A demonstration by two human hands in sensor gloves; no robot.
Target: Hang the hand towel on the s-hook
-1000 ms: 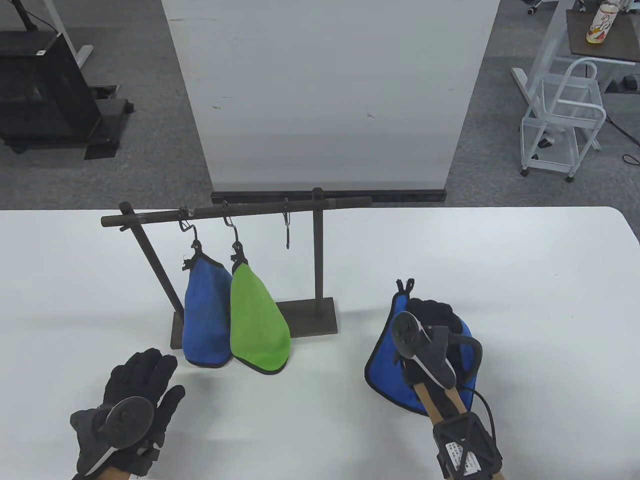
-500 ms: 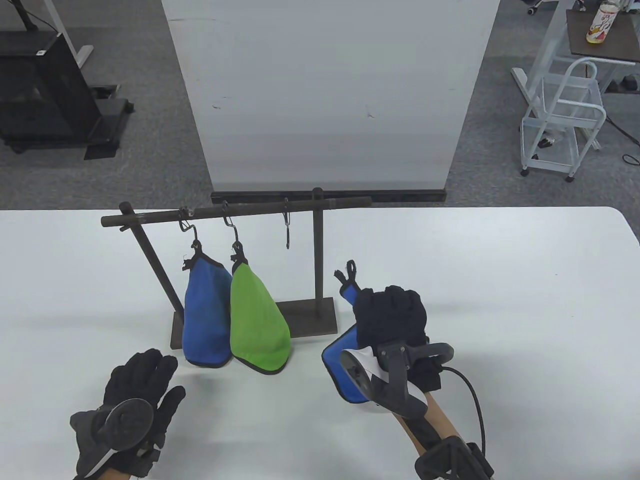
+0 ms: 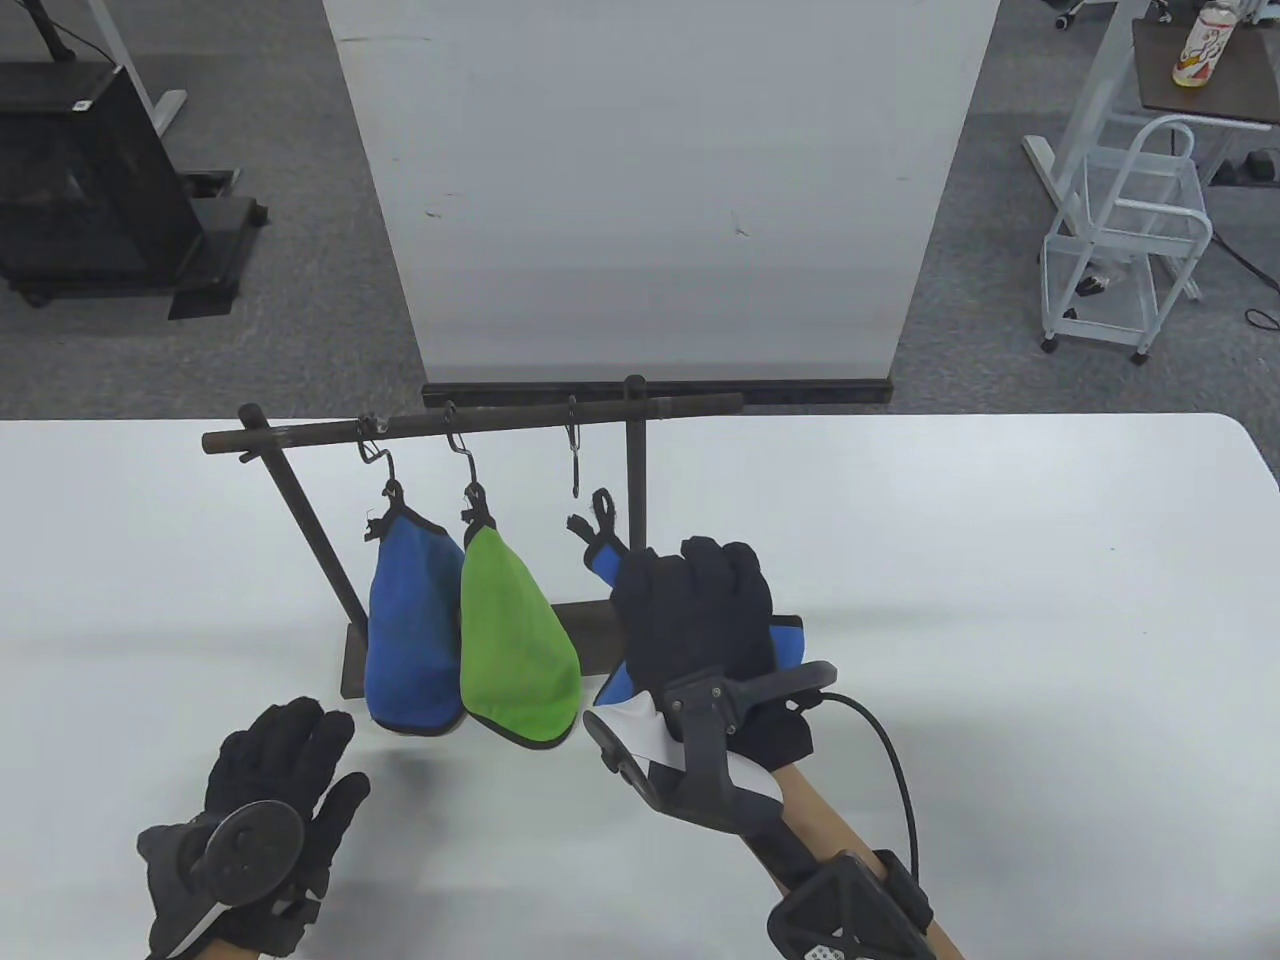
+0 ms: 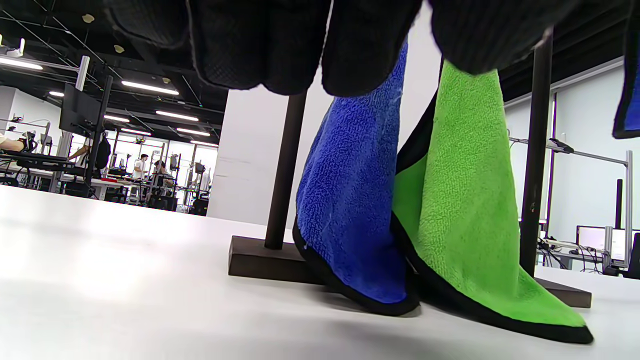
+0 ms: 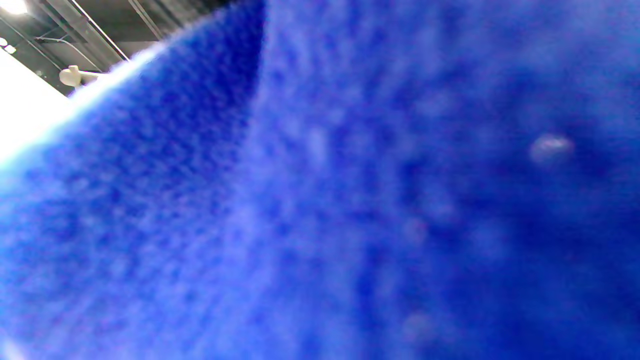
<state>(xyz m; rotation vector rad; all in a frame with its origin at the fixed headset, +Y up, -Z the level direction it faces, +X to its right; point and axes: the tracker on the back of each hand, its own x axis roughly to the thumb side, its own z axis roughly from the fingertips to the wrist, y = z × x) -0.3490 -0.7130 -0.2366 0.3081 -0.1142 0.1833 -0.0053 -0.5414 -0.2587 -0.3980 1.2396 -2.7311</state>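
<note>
Leftward from the right of the bench, the right hand (image 3: 700, 625) now grips the blue hand towel (image 3: 785, 640), its loop (image 3: 603, 505) just right of the empty s-hook (image 3: 575, 460); left hand (image 3: 270, 800) rests open, near.

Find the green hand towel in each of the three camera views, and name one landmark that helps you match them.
Table view: green hand towel hangs left of centre, on the rack's second S-hook.
Left wrist view: right of centre, its hem on the table.
Right wrist view: not in it; blue cloth fills the frame.
Shared landmark: the hanging blue towel beside it, seen in the table and left wrist views.
</note>
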